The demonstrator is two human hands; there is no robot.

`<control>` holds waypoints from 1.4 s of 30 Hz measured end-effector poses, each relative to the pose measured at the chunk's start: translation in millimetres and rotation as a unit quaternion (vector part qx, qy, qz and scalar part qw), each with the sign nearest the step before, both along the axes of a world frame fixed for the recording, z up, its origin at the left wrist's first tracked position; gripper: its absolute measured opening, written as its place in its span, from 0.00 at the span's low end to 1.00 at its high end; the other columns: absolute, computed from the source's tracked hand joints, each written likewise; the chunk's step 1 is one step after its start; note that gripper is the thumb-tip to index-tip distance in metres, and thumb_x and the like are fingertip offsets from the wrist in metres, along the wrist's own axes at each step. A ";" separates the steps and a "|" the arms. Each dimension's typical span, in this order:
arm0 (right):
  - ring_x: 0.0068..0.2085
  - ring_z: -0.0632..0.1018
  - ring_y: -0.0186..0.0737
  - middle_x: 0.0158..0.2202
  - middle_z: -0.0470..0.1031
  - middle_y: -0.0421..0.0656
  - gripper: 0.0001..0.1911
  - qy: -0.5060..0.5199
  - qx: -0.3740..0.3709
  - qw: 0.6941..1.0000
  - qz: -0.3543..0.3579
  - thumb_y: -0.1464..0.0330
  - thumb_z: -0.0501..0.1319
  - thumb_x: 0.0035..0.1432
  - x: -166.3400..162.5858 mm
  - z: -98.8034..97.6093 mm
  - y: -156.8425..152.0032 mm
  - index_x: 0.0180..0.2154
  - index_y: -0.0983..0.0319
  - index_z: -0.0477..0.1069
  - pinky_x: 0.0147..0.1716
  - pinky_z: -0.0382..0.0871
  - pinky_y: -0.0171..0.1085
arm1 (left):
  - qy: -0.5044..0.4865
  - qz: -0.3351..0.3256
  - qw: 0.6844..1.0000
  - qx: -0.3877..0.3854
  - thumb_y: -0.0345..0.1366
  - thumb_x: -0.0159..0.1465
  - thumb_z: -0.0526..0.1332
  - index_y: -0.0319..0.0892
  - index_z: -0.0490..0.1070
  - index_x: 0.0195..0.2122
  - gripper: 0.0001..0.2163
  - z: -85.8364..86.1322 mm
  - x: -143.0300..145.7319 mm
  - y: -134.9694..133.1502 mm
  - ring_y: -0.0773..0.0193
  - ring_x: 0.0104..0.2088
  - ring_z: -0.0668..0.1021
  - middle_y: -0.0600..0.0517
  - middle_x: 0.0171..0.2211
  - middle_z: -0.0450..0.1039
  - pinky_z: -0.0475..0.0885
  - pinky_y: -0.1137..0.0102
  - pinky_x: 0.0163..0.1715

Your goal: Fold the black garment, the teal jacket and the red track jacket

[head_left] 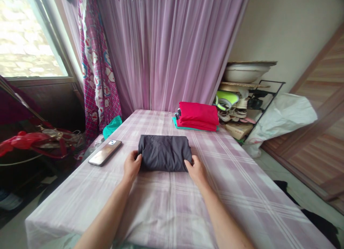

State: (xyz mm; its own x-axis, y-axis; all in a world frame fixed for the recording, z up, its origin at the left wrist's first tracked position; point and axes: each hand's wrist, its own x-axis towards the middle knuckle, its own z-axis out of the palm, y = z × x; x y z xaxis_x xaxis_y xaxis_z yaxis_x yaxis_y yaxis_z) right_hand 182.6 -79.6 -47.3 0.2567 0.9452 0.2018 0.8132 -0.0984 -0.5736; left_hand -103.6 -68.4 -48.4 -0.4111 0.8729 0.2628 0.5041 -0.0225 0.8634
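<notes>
Left hand and right hand, grip narrow, hold opposite ends of the folded dark garment on the desk, presumably squaring it; folded red garment lies far right.

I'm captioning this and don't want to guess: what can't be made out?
In the head view:
Left hand and right hand: some fingertips, hidden by the dark folded cloth.
Phone: screen, hidden beneath its own body.
Green cloth: mostly covered by the red cloth.
Elbows: cut off by the bottom edge.
</notes>
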 end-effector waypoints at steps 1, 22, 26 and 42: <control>0.34 0.77 0.42 0.32 0.79 0.44 0.14 -0.003 0.023 1.000 0.008 0.61 0.57 0.59 -1.6 1.0 0.6 0.42 0.61 0.73 0.30 0.61 0.35 | -0.004 0.001 1.000 0.012 0.43 0.57 0.56 0.43 0.73 0.39 0.13 3.1 3.1 0.2 0.55 0.41 0.81 0.47 0.38 0.80 0.73 0.63 0.45; 0.39 0.78 0.47 0.37 0.79 0.50 0.14 -0.050 0.407 0.912 -0.029 0.59 0.55 0.61 73.6 105.5 116.4 0.42 0.61 0.71 0.39 0.70 0.41 | -0.110 -0.135 0.941 0.289 0.41 0.60 0.60 0.44 0.71 0.38 0.08 135.4 119.3 118.5 0.65 0.36 0.77 0.53 0.34 0.76 0.72 0.70 0.41; 0.47 0.76 0.51 0.44 0.77 0.54 0.19 -0.066 0.397 0.910 -0.098 0.60 0.53 0.62 116.8 164.8 176.1 0.49 0.64 0.69 0.46 0.68 0.45 | -0.166 -0.186 0.922 0.296 0.40 0.63 0.57 0.43 0.69 0.42 0.09 174.0 163.7 197.1 0.65 0.42 0.78 0.51 0.39 0.76 0.72 0.70 0.45; 0.70 0.52 0.58 0.72 0.50 0.47 0.31 -0.151 0.006 0.988 0.013 0.51 0.49 0.66 114.1 111.2 269.2 0.68 0.50 0.54 0.61 0.47 0.69 | -0.176 -0.271 0.945 -0.050 0.52 0.61 0.63 0.44 0.54 0.67 0.37 35.3 154.3 241.1 0.56 0.50 0.80 0.36 0.60 0.69 0.76 0.64 0.42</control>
